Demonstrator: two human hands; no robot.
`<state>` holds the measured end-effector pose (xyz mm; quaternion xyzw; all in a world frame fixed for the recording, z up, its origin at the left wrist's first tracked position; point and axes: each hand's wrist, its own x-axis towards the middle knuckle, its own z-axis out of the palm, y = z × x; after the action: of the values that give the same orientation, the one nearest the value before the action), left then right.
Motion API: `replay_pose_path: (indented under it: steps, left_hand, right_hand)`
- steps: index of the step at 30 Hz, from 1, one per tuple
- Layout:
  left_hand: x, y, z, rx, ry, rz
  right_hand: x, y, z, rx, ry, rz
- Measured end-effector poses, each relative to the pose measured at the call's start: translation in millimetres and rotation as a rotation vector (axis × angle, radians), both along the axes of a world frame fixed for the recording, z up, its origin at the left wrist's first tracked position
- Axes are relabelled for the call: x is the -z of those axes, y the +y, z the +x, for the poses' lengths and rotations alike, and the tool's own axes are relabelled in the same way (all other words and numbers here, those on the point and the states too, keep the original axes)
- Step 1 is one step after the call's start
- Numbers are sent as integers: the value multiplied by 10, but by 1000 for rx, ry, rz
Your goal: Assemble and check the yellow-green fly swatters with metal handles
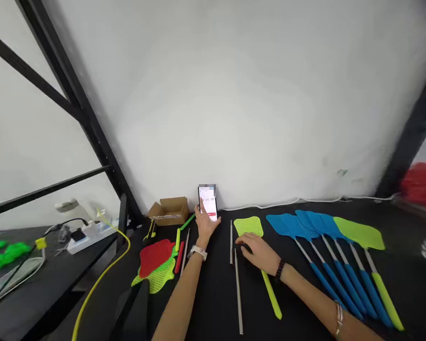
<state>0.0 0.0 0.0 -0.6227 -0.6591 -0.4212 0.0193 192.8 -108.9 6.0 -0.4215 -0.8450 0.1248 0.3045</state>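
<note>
My left hand [205,224] reaches to a phone [209,202] that leans against the wall, with a finger over its lit timer screen and the thumb spread aside. Over the middle of a yellow-green fly swatter [249,226] hovers or rests my right hand [261,253], fingers loosely bent, thumb apart, apparently holding nothing. Two metal rods, a short one [231,241] and a longer one [238,293], lie just left of it. Left of my left wrist are a red swatter head [156,258], a yellow-green swatter head [160,278] and loose handles, one red [179,258].
Several blue fly swatters [321,270] and another yellow-green one [386,300] fan out at right. An open cardboard box [172,211] stands by the wall. A yellow cable [104,272] crosses at left, near a power strip [92,235]. Something red [422,184] is blurred at far right.
</note>
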Motion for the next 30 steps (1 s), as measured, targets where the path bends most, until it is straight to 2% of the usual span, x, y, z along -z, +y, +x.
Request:
replay_pose_path:
  steps: [6,11,13,17,22,30]
  left_hand:
    - [35,-230,-18,40,-7,-28]
    - [-25,-631,31,11,74,-30]
    - [-48,-765,63,67,117,-64]
    - [-58,-949,145,277,170,-119]
    - [-47,-1064,227,482,256,-127]
    - [-53,-1030,176,516,274,-146]
  right_hand:
    - [-4,-113,17,-47,-92,9]
    - [-46,-171,7,-225,-142,25]
    - [-53,-200,-16,-276,-157,32]
    - [-62,-254,-47,-289,-149,19]
    - [-70,-281,-36,-300,-137,-31]
    - [-48,-234,-5,-283,-142,-58]
